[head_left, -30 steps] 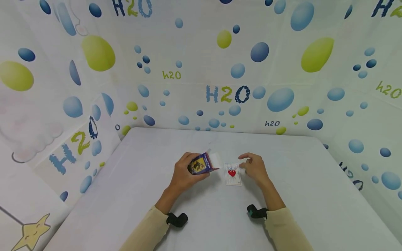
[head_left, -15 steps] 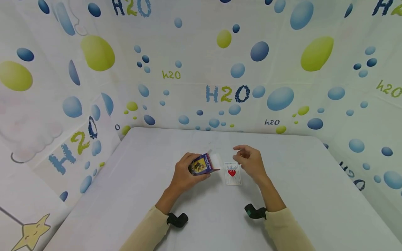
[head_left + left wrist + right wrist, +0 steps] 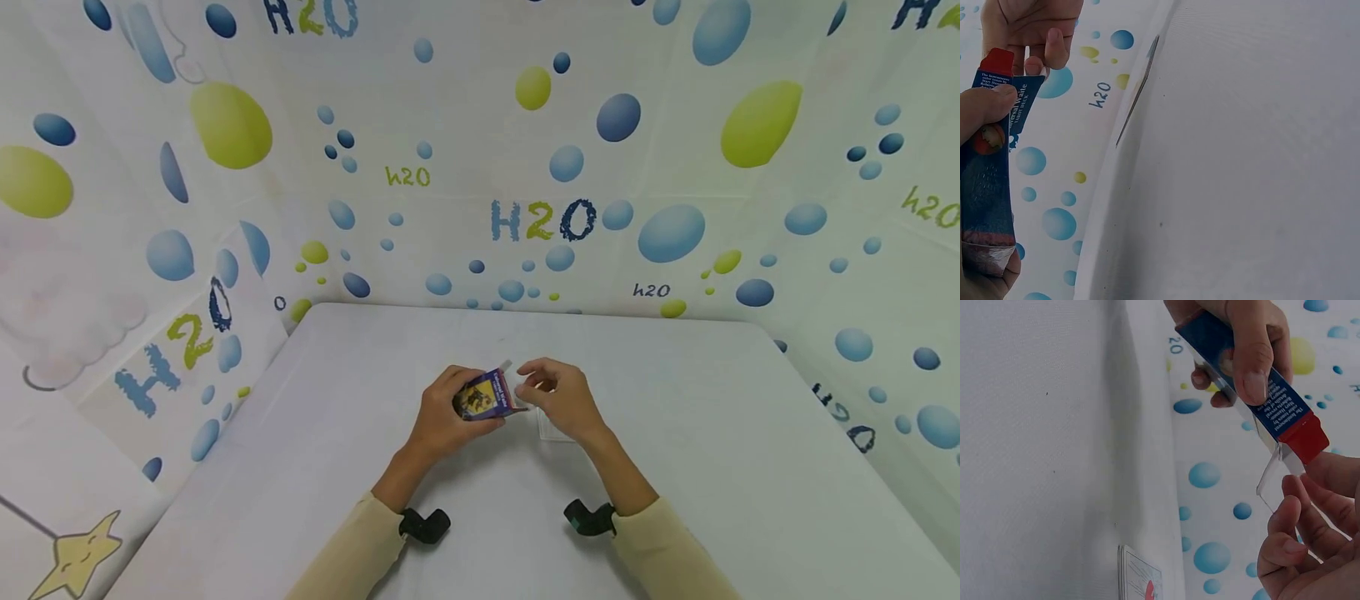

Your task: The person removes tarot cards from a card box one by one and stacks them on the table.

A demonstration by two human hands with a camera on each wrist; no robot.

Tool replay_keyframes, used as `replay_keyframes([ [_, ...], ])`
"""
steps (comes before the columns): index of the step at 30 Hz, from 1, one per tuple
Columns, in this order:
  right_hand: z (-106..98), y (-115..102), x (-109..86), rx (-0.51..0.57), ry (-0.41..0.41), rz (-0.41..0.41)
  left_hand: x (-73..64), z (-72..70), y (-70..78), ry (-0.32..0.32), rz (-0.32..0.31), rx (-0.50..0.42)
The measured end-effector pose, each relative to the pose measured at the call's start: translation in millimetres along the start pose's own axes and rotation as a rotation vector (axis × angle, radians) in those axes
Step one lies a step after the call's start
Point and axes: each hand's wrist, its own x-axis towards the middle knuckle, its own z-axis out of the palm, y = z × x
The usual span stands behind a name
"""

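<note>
My left hand [image 3: 438, 417] grips a blue tarot deck box [image 3: 482, 398] above the table, its opened end facing right. In the right wrist view, a red side flap [image 3: 1308, 439] and a clear-edged lid flap [image 3: 1270, 475] stick out from that end. My right hand [image 3: 564, 402] is at the open end, its fingers loosely bent near the flaps. Whether a fingertip touches a flap is hard to tell. Below the right hand lies a small stack of cards [image 3: 552, 430], mostly covered in the head view. Its top card [image 3: 1144, 578] shows part of a red heart.
The table [image 3: 315, 467] has a white cover. Behind and beside it hangs a white curtain [image 3: 465, 100] printed with blue and green drops. Each wrist wears a black camera mount [image 3: 425, 526].
My right hand has moved left, from beside the card stack to the box's open end, and now covers most of the stack. The left hand and box have barely moved.
</note>
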Motion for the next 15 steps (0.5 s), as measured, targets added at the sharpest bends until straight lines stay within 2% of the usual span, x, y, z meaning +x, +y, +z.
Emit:
replay_keyframes([
  [6, 11, 0, 0.0, -0.011, -0.017, 0.027, -0.3, 0.5, -1.5, -0.001, 0.018, -0.004],
  [15, 26, -1, -2.5, -0.041, 0.062, 0.070, -0.3, 1.6, -1.2, 0.003, 0.035, 0.007],
])
